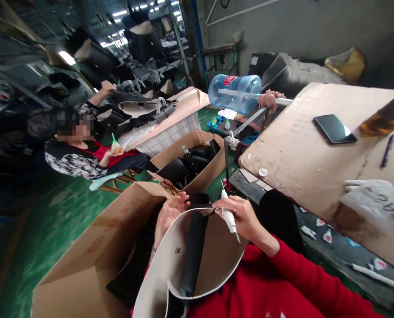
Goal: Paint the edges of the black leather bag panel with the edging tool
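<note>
Both hands raised close together before the chest

The left hand [169, 217] is held palm toward the camera, fingers extended and loosely together, thumb side up. The right hand [241, 218] sits just beside it, fingers curled closed in a pen-like grip. The right forearm, in a red sleeve, runs back toward the lower right.

The person wears a bright red top with long sleeves; the right sleeve [303, 274] runs down the arm and ends at the wrist, its knit cloth smooth and plain, and near the lower edge of the view a small pale mark shows on the red chest [268, 314], too small to read. Both hands are bare, without gloves: the left hand [168, 216] carries a thin band at the wrist, and the right hand [243, 216] shows no ring or watch
</note>
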A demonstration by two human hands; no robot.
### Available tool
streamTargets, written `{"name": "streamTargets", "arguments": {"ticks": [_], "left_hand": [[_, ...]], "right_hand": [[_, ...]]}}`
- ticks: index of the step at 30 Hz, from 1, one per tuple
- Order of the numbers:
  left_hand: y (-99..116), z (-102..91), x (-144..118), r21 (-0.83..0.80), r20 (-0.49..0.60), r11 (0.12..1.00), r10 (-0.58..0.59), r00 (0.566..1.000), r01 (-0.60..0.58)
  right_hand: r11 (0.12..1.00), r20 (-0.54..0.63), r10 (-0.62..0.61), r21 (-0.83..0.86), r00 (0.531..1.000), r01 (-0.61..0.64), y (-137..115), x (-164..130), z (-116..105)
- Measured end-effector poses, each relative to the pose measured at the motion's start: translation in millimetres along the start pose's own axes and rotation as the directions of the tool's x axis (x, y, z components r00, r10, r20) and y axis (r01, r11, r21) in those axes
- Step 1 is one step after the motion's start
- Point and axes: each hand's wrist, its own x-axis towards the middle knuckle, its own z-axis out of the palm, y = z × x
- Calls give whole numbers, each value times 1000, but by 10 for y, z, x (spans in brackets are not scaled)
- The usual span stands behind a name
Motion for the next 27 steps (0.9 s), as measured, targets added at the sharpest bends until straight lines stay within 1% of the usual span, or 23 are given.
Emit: {"name": "streamTargets", "arguments": {"ticks": [1,2,3,4,5,6,8,10,11,13,15,18,20,22,24,25,27], "left_hand": [[-37,90,-44,7,96,999,-34,995,34],[-81,168,-92,9,212,998,-63,975,63],[-128,231,-134,28,319,996,-87,944,82],[-171,281,-166,67,401,994,-106,910,86],[-206,317,-184,115,448,991,-117,886,72],[-227,343,-189,159,461,986,-117,880,48],[-220,371,-171,212,449,977,-95,889,-3],[-151,390,-146,214,435,976,-55,899,-44],[-102,407,-140,226,430,972,-40,902,-65],[-5,467,-149,308,416,946,-37,909,-102],[51,563,-179,422,398,896,-43,916,-141],[19,707,-221,517,383,829,-2,924,-212],[-46,759,-221,515,399,824,14,917,-236],[-102,770,-198,477,442,851,-16,897,-219],[-129,760,-164,440,467,883,-69,882,-164],[-131,753,-148,432,458,893,-95,884,-128],[-121,743,-120,435,411,899,-147,900,-52]], "right_hand": [[1000,-15,7,-3,1000,-7,15,-8,6],[1000,-34,17,-2,999,-17,26,-15,12],[1000,-54,30,2,998,-30,32,-22,15],[999,-70,38,9,997,-37,33,-29,17],[999,-80,33,15,996,-32,26,-35,18],[1000,-81,17,18,997,-16,14,-40,19],[999,-74,-24,24,997,25,-18,-51,20],[999,-99,-21,37,995,25,-39,-63,26],[998,-122,-1,56,993,8,-38,-72,31],[990,-152,65,137,986,-45,-7,-99,51],[958,-157,147,270,977,-100,59,-142,83],[868,-135,284,456,949,-195,176,-228,143],[826,-127,346,511,930,-237,231,-280,171],[807,-132,378,532,916,-257,252,-314,178],[803,-146,390,537,909,-258,238,-323,163],[810,-141,382,527,913,-257,221,-319,150],[851,-122,332,467,935,-241,179,-297,123]]}}
